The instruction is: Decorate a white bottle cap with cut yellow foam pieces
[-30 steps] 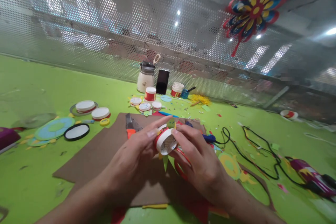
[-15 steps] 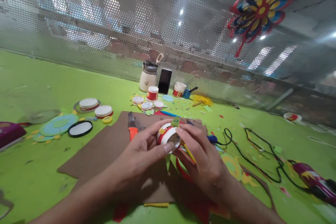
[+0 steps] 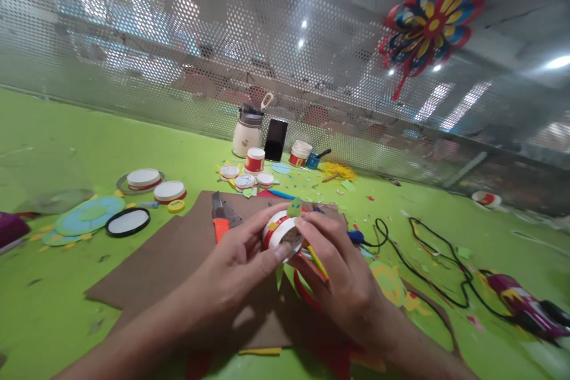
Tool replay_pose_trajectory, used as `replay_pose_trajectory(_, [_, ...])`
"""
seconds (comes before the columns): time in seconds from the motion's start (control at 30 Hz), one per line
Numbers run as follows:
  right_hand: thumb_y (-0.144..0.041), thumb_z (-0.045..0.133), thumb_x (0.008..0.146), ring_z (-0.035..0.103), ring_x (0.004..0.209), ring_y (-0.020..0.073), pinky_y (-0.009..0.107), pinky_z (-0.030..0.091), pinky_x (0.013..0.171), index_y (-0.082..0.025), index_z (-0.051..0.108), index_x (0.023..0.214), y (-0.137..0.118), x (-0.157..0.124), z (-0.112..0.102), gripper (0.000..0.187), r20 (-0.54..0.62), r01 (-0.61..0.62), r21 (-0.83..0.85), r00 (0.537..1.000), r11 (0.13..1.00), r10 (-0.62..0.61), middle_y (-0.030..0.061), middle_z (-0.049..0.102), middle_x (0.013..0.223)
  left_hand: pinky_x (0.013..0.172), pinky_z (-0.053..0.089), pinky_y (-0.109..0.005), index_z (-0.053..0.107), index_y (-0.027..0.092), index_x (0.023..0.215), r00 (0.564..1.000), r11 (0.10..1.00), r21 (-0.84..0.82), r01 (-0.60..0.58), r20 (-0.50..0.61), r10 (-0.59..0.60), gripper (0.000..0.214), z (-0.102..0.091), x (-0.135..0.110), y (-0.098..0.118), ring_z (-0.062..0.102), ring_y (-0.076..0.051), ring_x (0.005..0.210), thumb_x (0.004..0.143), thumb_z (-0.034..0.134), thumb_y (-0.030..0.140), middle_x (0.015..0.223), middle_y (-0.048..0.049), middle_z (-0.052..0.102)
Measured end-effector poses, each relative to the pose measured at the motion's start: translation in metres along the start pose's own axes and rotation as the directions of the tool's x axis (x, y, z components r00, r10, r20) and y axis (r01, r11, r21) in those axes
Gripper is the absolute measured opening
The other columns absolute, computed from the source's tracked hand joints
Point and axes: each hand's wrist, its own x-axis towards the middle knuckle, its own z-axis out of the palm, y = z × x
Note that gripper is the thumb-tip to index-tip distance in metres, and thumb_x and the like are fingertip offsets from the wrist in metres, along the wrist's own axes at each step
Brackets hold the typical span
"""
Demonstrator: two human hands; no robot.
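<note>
Both hands hold a small white round tub [image 3: 272,229] with a red band, tilted above the brown cardboard [image 3: 164,273]. My left hand [image 3: 243,258] is closed around its left side, thumb on the lower rim. On the right side, the fingertips of my right hand [image 3: 342,261] press near the top edge, by a green paper piece [image 3: 294,208] with small dark dots standing up from the tub. A green strip hangs below it. Part of the tub is hidden behind my fingers. Beyond my left hand lies an orange-handled cutter knife [image 3: 221,227] on the cardboard.
White lids [image 3: 170,191] and a black-rimmed disc [image 3: 128,222] lie left. A flask [image 3: 248,132], a phone [image 3: 276,139] and red-and-white tubs [image 3: 255,161] stand at the back. Right are a black cord [image 3: 427,273], a purple tool [image 3: 521,303] and paper scraps.
The camera view has shifted slightly, so the table things appear a little further left. Both hands keep the tub in nearly the same pose.
</note>
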Motion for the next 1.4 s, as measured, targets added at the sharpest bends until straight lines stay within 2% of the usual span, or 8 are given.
replay_pose_trajectory(0.3, [-0.003,0.053,0.090,0.046,0.131,0.0269,0.045,0.051,0.101,-0.012,0.036,0.144,-0.003,0.000,0.001,0.058,-0.011,0.007,0.095,1.000,0.995,-0.006,0.0211,0.048,0.136,0.102,0.043,-0.037,0.048,0.027,0.139,0.998,0.996,0.080,-0.045,0.045,0.042,0.051,-0.001,-0.003,0.002,0.055,-0.025,0.122,0.089,0.059,0.027,0.139,-0.0087,0.057])
replay_pose_trajectory(0.47, [-0.009,0.055,0.090,0.045,0.131,0.0285,0.048,0.050,0.102,-0.012,0.036,0.144,-0.008,0.001,0.000,0.057,-0.046,0.002,0.155,0.999,0.988,0.005,0.0206,0.046,0.136,0.101,0.044,-0.031,0.049,0.033,0.138,0.990,0.985,0.128,-0.117,0.092,0.105,0.050,-0.004,-0.006,0.001,0.052,-0.024,0.126,0.090,0.058,0.024,0.145,-0.0046,0.051])
replay_pose_trajectory(0.67, [-0.021,0.065,0.086,0.045,0.129,0.0284,0.047,0.044,0.108,-0.006,0.037,0.139,-0.017,0.006,-0.003,0.061,-0.119,-0.064,0.130,0.990,0.989,0.079,0.0197,0.048,0.131,0.102,0.044,-0.033,0.050,0.032,0.137,0.994,0.994,0.059,-0.096,0.048,0.093,0.048,0.004,-0.008,-0.002,0.052,-0.026,0.127,0.090,0.059,0.026,0.144,-0.0051,0.052])
replay_pose_trajectory(0.8, [-0.034,0.067,0.086,0.050,0.119,0.0285,0.046,0.049,0.101,-0.007,0.046,0.130,-0.024,0.009,-0.002,0.056,-0.146,-0.156,0.035,0.976,0.987,0.160,0.0174,0.054,0.118,0.104,0.042,-0.033,0.046,0.034,0.139,0.998,0.999,0.011,-0.052,0.031,0.051,0.050,0.005,-0.006,-0.005,0.050,-0.025,0.128,0.091,0.057,0.026,0.144,-0.0043,0.052])
replay_pose_trajectory(0.97, [-0.025,0.065,0.086,0.059,0.102,0.0246,0.039,0.058,0.082,-0.009,0.049,0.124,-0.030,0.014,0.000,0.045,-0.164,-0.201,0.036,0.965,0.979,0.204,0.0151,0.060,0.109,0.107,0.039,-0.038,0.032,0.037,0.147,0.992,0.998,-0.060,0.018,0.127,-0.011,0.060,-0.001,-0.005,-0.008,0.050,-0.025,0.128,0.093,0.053,0.022,0.147,-0.0048,0.049])
replay_pose_trajectory(1.13, [-0.024,0.067,0.083,0.063,0.099,0.0240,0.037,0.060,0.082,-0.009,0.051,0.120,-0.033,0.019,0.000,0.044,-0.183,-0.246,0.045,0.951,0.968,0.250,0.0150,0.062,0.106,0.112,0.033,-0.046,0.037,0.032,0.147,0.992,0.952,-0.303,0.049,0.124,-0.012,0.052,-0.004,-0.005,-0.013,0.044,-0.030,0.135,0.095,0.044,0.026,0.148,-0.0057,0.049])
replay_pose_trajectory(1.33, [-0.021,0.067,0.081,0.064,0.100,0.0246,0.038,0.061,0.082,-0.009,0.052,0.118,-0.034,0.020,-0.002,0.042,-0.169,-0.256,0.061,0.950,0.965,0.263,0.0157,0.062,0.105,0.118,0.024,-0.040,0.052,0.030,0.138,1.000,0.999,0.043,-0.028,0.003,0.028,0.045,-0.006,-0.003,-0.006,0.035,-0.029,0.141,0.094,0.050,0.035,0.149,-0.0019,0.048])
replay_pose_trajectory(1.4, [-0.021,0.067,0.081,0.064,0.099,0.0246,0.038,0.061,0.082,-0.009,0.052,0.118,-0.034,0.020,-0.002,0.042,-0.164,-0.255,0.063,0.951,0.965,0.262,0.0156,0.062,0.105,0.117,0.026,-0.041,0.049,0.030,0.141,0.999,0.998,0.040,-0.039,0.018,0.038,0.047,-0.006,-0.003,-0.006,0.033,-0.030,0.141,0.094,0.051,0.035,0.149,-0.0028,0.048])
